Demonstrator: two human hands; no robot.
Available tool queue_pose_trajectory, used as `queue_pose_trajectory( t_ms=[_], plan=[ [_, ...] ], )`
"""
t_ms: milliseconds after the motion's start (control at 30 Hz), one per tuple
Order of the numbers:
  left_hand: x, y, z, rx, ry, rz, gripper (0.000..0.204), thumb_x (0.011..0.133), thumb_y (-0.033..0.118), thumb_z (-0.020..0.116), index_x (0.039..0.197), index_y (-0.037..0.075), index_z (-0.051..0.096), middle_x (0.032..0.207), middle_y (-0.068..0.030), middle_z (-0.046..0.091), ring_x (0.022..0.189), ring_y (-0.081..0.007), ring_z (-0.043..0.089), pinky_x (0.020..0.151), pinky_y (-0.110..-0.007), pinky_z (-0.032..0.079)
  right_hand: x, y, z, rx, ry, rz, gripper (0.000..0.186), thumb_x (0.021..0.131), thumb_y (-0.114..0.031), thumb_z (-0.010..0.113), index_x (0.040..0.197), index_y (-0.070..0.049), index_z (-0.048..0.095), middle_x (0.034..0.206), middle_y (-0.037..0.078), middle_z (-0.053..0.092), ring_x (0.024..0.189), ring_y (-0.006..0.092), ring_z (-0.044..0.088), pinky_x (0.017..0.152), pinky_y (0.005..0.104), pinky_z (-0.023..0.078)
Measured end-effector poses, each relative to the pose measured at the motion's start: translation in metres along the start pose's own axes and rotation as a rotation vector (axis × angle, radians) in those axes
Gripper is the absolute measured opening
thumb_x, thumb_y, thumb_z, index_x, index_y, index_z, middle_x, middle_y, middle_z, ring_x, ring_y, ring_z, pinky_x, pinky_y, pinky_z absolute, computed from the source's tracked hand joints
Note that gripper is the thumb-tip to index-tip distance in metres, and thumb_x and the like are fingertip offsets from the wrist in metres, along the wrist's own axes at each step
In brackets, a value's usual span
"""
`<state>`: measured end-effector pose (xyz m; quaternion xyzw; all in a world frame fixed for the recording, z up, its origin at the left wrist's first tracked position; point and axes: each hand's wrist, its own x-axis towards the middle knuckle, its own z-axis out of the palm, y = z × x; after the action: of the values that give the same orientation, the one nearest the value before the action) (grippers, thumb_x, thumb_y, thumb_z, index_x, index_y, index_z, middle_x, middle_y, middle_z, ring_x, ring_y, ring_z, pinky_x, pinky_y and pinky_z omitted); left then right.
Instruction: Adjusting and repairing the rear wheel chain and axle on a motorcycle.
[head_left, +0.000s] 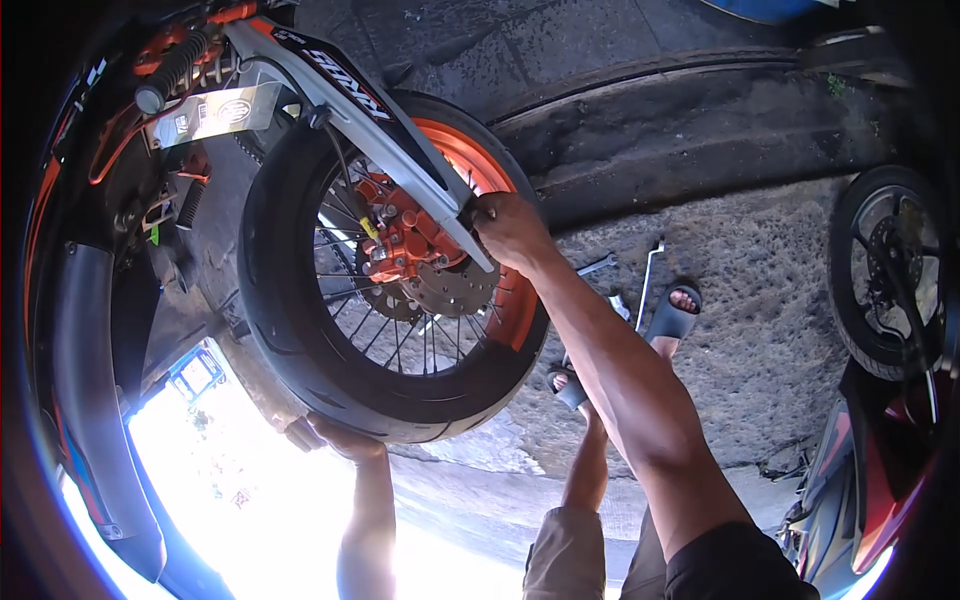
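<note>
A motorcycle wheel (275, 320) with a black tyre, orange rim and spokes fills the centre, with an orange brake caliper (405, 232) and a drilled disc (450, 290) inside it. A silver swingarm (380, 140) with a dark printed sticker slants across its top. My right hand (510, 232) is closed round the lower end of the swingarm, by the axle; what else it may grip is hidden. My left hand (345, 435) cups the bottom of the tyre from below, its fingertips partly washed out by glare.
An orange-and-black motorcycle body (85, 320) rises along the left. An open-ended wrench (598, 265) and a long metal tool (652, 275) lie on rough concrete near my sandalled feet (672, 310). Another wheel (850, 280) and red bodywork (890, 490) are at right. A concrete step (680, 160) runs behind.
</note>
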<state>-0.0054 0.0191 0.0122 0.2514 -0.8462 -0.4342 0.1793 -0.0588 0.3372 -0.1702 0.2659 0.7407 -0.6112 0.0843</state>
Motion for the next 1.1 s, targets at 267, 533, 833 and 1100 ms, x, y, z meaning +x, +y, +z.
queue_pose_trajectory(
  t_ms=[267,533,833,1100],
  plan=[
    [-0.008,0.009,0.006,-0.129,-0.099,-0.107,0.058,0.1,0.056,0.042,0.119,0.001,0.047,0.126,-0.0149,0.049,0.114,-0.0223,0.051,0.098,-0.043,0.042,0.012,0.013,0.002,0.16,-0.128,0.19,0.026,0.078,-0.019,0.073,0.093,0.001,0.074,0.083,0.013,0.075,0.072,0.0205,0.071,0.072,0.0313,0.054],
    [-0.001,-0.002,-0.002,-0.116,-0.169,-0.118,0.063,0.1,0.059,0.037,0.128,0.004,0.046,0.132,-0.0136,0.048,0.12,-0.0238,0.049,0.104,-0.044,0.039,-0.001,0.004,-0.001,0.189,-0.072,0.212,0.02,0.083,-0.017,0.068,0.088,0.001,0.074,0.084,0.015,0.074,0.075,0.022,0.071,0.074,0.0327,0.054],
    [-0.001,-0.002,-0.002,-0.099,-0.175,-0.091,0.064,0.099,0.06,0.039,0.128,0.004,0.048,0.131,-0.0123,0.048,0.119,-0.0238,0.049,0.103,-0.044,0.04,0.002,-0.006,-0.002,0.019,-0.09,0.12,0.026,0.079,-0.021,0.071,0.096,-0.003,0.076,0.09,0.017,0.074,0.083,0.0273,0.073,0.08,0.0378,0.054],
    [0.0,0.0,-0.002,-0.048,-0.132,-0.103,0.063,0.098,0.061,0.042,0.124,0.005,0.047,0.128,-0.0121,0.049,0.118,-0.0231,0.049,0.101,-0.044,0.04,0.008,-0.005,-0.011,0.088,-0.237,0.215,0.026,0.08,-0.019,0.068,0.097,-0.001,0.075,0.093,0.019,0.074,0.083,0.0265,0.073,0.076,0.0392,0.055]
  ],
)
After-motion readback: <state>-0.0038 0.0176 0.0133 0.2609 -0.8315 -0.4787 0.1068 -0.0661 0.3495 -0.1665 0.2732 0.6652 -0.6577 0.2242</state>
